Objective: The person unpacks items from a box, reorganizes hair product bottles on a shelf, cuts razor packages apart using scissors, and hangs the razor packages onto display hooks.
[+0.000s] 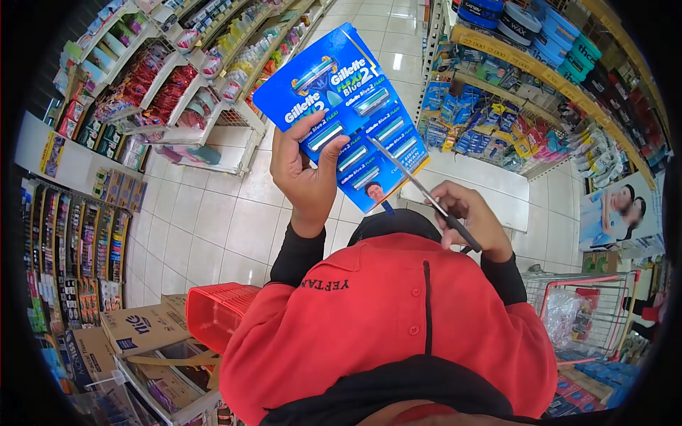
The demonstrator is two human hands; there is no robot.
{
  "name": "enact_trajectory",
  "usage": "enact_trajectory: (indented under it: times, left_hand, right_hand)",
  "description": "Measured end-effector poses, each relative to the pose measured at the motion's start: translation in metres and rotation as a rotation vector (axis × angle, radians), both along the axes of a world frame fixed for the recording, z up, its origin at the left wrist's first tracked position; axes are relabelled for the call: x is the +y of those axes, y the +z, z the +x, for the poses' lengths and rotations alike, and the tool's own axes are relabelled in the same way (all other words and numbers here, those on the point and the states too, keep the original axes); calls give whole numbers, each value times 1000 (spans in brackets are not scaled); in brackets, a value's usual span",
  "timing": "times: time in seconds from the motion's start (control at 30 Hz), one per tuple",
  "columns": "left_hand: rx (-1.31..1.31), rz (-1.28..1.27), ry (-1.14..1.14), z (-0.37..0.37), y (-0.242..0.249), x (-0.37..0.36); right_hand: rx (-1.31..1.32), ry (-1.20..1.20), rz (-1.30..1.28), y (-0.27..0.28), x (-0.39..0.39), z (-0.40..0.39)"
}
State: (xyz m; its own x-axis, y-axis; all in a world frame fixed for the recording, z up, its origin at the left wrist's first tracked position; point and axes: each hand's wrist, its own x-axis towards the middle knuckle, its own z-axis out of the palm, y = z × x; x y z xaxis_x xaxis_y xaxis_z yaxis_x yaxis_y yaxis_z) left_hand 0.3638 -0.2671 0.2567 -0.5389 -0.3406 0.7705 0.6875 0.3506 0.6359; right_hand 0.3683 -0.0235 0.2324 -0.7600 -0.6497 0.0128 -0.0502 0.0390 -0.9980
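Note:
A blue Gillette razor card (pixel 353 113) with several disposable razors in printed rows is raised in front of me, tilted. My left hand (pixel 307 177) grips it by the lower left edge, thumb on the front and fingers behind. In my right hand (pixel 469 216) is a pair of scissors (pixel 419 183) with dark handles. Their blades point up and left and overlap the lower right part of the card, between two columns of razors. Below my hands are my red shirt (pixel 398 298) and black sleeves.
Shelves of packaged goods (pixel 163 78) line the left, and a razor and hair wax rack (pixel 490 106) stands at right. A red basket (pixel 220 312) and cartons (pixel 145 326) sit at lower left, a wire trolley (pixel 590 312) at lower right. Tiled floor (pixel 234 206) lies between.

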Motion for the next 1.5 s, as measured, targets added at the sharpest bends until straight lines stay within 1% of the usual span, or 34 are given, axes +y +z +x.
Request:
enact_trajectory:
  times: [0.07,0.1,0.2,0.3,0.5,0.7,0.93,1.0,1.13,1.23,1.3,1.33,1.4,1.43,1.5]
  left_hand:
    - [22,1,-14,0,1,5]
    - [32,-19,-15,0,1,7]
    - [41,-41,-27,1,2,13]
    - [31,-32,-42,4,4,16]
    - [50,-16,-30,7,6,16]
    - [59,-27,-18,7,5,15]
    - [67,-16,-17,6,6,15]
    - [69,-13,-18,6,6,15]
    - [73,-21,-20,5,5,15]
    - [67,-7,-37,5,4,15]
    - [58,10,-56,5,3,15]
    - [48,17,-47,5,2,15]
    - [50,-7,-6,3,-1,13]
    - [63,-39,20,2,-3,8]
    - [41,-104,37,3,-8,-2]
  right_hand:
    - [-89,68,-83,-5,-9,-1]
    - [-88,63,-85,-4,-13,0]
    - [-152,21,-216,2,-27,4]
    - [-79,-8,-220,-1,-33,4]
    - [-35,-41,-200,-1,-37,3]
    - [-42,-37,-247,-2,-40,1]
    - [-38,-3,-224,-3,-41,-1]
    - [-56,-24,-273,-5,-42,0]
    - [-43,-36,-288,-6,-43,0]
    - [-58,-37,-246,-1,-41,1]
    - [-153,-56,-127,6,-39,2]
    - [-151,-60,-128,5,-38,2]
    - [-112,-1,-130,1,-34,0]
    - [-110,-19,-130,-4,-31,-1]
    - [12,40,-215,-18,-20,-5]
